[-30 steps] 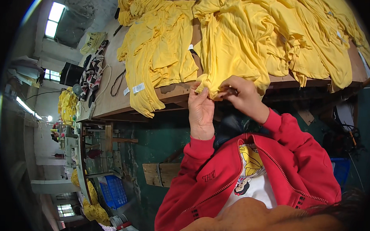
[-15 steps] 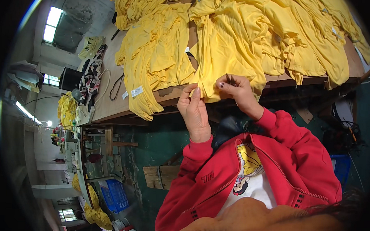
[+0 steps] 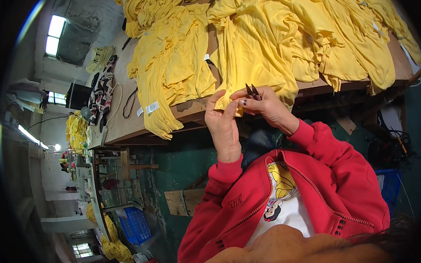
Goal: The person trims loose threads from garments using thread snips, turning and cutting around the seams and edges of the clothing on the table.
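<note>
A yellow shirt (image 3: 257,54) hangs over the table's near edge towards me. Its lower hem is pinched between the thumb and fingers of my left hand (image 3: 223,127). My right hand (image 3: 272,108) is closed around small dark thread snips (image 3: 252,91), whose two pointed blades stick up past the fingers, slightly apart. The right thumb and fingertips also meet the hem, close beside the left fingertips. Exactly which bit of cloth lies between the right fingers is hidden.
More yellow shirts (image 3: 173,60) with white labels (image 3: 152,107) cover the brown table (image 3: 120,123). Patterned dark cloth (image 3: 102,88) lies at its left end. Below are a blue crate (image 3: 135,225), a wooden board (image 3: 184,201) and another blue crate (image 3: 390,186) at right.
My right hand has shifted left, bringing its fingertips against the left ones at the hem. The snips' blades now point up and show more clearly. The view has tilted slightly.
</note>
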Demonstrator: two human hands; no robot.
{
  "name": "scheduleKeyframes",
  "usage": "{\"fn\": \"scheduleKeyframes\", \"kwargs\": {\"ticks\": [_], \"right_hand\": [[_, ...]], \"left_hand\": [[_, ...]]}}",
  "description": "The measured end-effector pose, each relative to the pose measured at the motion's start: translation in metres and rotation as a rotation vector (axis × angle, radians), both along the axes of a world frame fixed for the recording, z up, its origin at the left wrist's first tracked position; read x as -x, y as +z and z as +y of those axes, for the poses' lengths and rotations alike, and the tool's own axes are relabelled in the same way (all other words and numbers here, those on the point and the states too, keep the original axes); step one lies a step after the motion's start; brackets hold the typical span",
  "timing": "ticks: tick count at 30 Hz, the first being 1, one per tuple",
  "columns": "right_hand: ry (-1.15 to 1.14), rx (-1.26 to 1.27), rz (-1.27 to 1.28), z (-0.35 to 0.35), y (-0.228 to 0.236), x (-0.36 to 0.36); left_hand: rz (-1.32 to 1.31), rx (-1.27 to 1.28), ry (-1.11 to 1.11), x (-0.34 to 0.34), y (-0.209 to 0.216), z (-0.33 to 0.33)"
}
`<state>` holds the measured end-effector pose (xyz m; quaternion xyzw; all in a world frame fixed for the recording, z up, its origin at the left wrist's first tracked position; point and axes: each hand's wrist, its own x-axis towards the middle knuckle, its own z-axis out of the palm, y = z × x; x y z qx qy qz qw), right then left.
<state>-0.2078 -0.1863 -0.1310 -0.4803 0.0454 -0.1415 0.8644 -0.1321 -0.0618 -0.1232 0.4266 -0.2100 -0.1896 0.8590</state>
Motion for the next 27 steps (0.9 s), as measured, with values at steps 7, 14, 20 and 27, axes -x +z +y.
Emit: {"fn": "scheduleKeyframes", "kwargs": {"ticks": [7, 14, 20, 27], "right_hand": [[-0.545, 0.691, -0.056, -0.040, -0.011, 0.023], [-0.773, 1.425, -0.068, -0.061, -0.017, 0.064], [-0.640, 1.765, -0.148, -0.085, -0.024, 0.031], [-0.446, 1.843, -0.180, -0.107, -0.018, -0.038]], "left_hand": [[-0.022, -0.139, 0.141, -0.038, 0.029, -0.002], [-0.316, -0.230, 0.470, -0.184, 0.067, 0.022], [-0.801, -0.565, 0.676, -0.126, 0.007, 0.011], [-0.149, -0.910, -0.109, 0.021, -0.118, 0.018]]}}
